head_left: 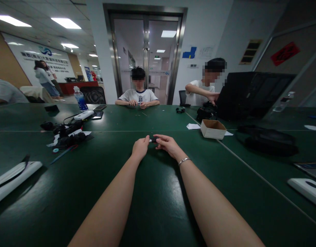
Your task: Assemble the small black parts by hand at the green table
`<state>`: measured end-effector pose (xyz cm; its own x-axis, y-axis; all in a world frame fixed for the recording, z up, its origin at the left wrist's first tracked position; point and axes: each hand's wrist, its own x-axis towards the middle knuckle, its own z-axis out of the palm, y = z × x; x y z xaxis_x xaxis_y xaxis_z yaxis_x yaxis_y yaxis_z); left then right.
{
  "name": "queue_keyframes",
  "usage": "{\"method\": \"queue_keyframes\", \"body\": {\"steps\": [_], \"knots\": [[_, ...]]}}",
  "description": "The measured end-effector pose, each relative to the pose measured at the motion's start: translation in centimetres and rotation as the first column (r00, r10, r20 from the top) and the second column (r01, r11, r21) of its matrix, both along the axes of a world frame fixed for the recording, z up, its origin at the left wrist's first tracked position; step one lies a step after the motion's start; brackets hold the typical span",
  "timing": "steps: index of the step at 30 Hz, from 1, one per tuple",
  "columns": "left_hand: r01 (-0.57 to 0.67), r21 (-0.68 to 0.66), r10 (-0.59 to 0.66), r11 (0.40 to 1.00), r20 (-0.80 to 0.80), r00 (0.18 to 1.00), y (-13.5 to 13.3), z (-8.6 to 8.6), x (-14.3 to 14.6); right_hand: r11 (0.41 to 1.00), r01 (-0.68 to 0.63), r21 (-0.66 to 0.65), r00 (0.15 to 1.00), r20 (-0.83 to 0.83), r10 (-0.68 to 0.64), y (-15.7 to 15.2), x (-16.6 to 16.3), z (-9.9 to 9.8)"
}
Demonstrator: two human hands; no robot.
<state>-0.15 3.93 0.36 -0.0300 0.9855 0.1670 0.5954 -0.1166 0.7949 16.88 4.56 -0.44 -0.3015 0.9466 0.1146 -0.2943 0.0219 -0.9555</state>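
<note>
Left hand [140, 149] and right hand [170, 144], frame centre: each pinching one end of a silver-tipped black piece [154, 139], long axis running left-to-right between them.

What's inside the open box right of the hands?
Box: only its brown inner sides show. The near wall blocks the low part, so anything lying there can't be seen.

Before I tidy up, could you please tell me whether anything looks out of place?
The heaped black items at left look untidy, jumbled with white scraps on the table; I see no obvious spill.
</note>
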Motion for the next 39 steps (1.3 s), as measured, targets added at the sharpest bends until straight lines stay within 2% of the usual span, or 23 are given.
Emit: {"method": "queue_keyframes", "body": {"steps": [6,13,18,21,24,27,32,36,39], "knots": [[-0.02,0.022,0.018,1.0,0.067,0.998,-0.1,-0.4,0.1,0.999,0.032,-0.006,0.999,0.009,-0.032,0.0,-0.3,0.1],[0.075,0.108,-0.092,0.991,0.161,0.983,0.3,-1.5,0.2,0.991,0.125,-0.055,0.992,0.008,-0.124,0.2,-0.5,0.0],[0.112,0.269,-0.193,0.957,0.296,0.936,0.7,-1.9,0.3,0.986,0.154,-0.066,0.988,-0.005,-0.154,0.1,-0.6,0.1],[0.138,0.184,-0.202,0.973,0.399,0.895,0.7,-1.8,0.3,0.987,0.15,-0.061,0.989,0.008,-0.15,0.1,-0.6,0.2],[0.162,0.097,-0.188,0.982,0.411,0.892,0.6,-1.8,0.4,0.992,0.118,-0.038,0.993,0.032,-0.117,0.1,-0.7,0.1],[0.141,0.154,-0.189,0.978,0.374,0.908,0.6,-1.8,0.4,0.994,0.103,-0.019,0.994,0.039,-0.102,0.2,-0.7,0.0],[0.144,0.096,-0.17,0.985,0.388,0.906,0.5,-1.7,0.4,0.995,0.1,-0.024,0.994,0.051,-0.098,0.3,-0.6,-0.1],[0.046,0.192,-0.105,0.98,0.308,0.946,0.4,-1.5,0.3,0.993,0.112,-0.036,0.993,0.054,-0.11,0.3,-0.7,-0.1],[0.047,0.14,-0.091,0.989,0.325,0.941,0.4,-1.6,0.3,0.993,0.112,-0.045,0.992,0.058,-0.11,0.2,-0.7,0.0]]}}
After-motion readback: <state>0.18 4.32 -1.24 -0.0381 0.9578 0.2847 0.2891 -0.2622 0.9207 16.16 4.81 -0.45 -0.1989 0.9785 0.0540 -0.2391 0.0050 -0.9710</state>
